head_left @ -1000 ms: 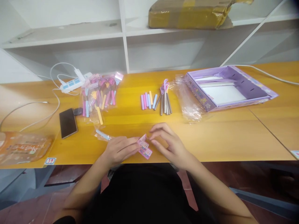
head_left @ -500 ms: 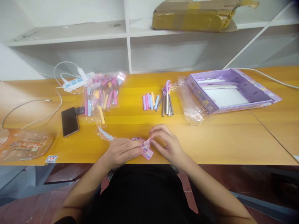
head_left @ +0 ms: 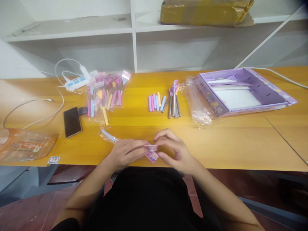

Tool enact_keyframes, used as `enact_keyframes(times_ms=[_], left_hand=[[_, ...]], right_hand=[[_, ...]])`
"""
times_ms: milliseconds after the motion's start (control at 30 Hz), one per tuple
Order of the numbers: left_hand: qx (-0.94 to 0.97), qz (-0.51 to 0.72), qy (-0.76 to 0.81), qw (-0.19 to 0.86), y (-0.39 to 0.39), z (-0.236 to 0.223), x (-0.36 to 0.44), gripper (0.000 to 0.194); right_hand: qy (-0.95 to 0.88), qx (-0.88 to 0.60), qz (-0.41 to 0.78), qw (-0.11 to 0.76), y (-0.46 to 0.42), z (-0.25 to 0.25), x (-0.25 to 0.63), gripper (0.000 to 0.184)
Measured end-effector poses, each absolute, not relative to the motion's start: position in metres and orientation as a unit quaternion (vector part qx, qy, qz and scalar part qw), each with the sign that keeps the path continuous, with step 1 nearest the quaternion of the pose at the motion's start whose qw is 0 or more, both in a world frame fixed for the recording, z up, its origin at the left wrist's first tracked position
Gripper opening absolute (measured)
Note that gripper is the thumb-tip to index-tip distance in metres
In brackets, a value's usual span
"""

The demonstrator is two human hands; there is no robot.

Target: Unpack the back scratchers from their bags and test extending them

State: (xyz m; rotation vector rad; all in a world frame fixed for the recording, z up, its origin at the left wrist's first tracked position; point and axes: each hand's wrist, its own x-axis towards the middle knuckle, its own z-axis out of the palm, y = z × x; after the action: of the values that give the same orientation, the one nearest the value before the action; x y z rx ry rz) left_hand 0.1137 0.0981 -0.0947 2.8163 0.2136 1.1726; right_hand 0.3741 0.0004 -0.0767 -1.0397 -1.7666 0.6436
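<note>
Pink card (head_left: 152, 148) has swung lengthwise rightward; left grip (head_left: 125, 154) pinches it; right grip (head_left: 177, 152) released.

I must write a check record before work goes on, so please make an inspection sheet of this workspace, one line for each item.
Surface: wooden table, number sticker at its front edge; spills, nothing seen.
Job's things: pink printed cards, between the hands.
Clutter: phone, orange packet, crumpled clear plastic beside the purple box.
Hands: left hand holds the cards; right hand is close, fingers parted, contact unclear.
Cables: white cables around the power strip; another behind the box.
Surroundings: white shelves, taped carton; other people, nothing seen.
</note>
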Motion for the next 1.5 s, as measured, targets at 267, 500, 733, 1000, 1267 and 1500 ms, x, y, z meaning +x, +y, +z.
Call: enact_keyframes(times_ms=[267, 500, 733, 1000, 1267, 1500], left_hand=[[0.902, 0.412, 0.128, 0.001, 0.098, -0.091, 0.115, 0.019], [0.858, 0.469, 0.199, -0.074, 0.1, -0.091, 0.113, 0.035], [0.854, 0.488, 0.175, 0.038, 0.085, -0.095, 0.127, 0.023], [0.93, 0.292, 0.223, 0.007, 0.101, -0.082, 0.103, 0.031], [0.919, 0.128, 0.313, 0.201, 0.132, -0.087, 0.068, 0.013], [0.885, 0.098, 0.344, 0.297, 0.124, -0.087, 0.074, 0.013]], right_hand=[[-0.66, -0.521, 0.166, 0.516, 0.002, -0.072, 0.386, 0.009], [-0.703, -0.554, 0.22, 0.388, 0.006, -0.088, 0.384, 0.017], [-0.738, -0.53, 0.257, 0.329, 0.006, -0.082, 0.365, 0.065], [-0.717, -0.439, 0.044, 0.54, -0.009, -0.065, 0.361, 0.031], [-0.572, -0.475, 0.078, 0.665, -0.001, -0.045, 0.389, 0.017], [-0.541, -0.446, 0.24, 0.671, 0.022, -0.043, 0.397, 0.02]])
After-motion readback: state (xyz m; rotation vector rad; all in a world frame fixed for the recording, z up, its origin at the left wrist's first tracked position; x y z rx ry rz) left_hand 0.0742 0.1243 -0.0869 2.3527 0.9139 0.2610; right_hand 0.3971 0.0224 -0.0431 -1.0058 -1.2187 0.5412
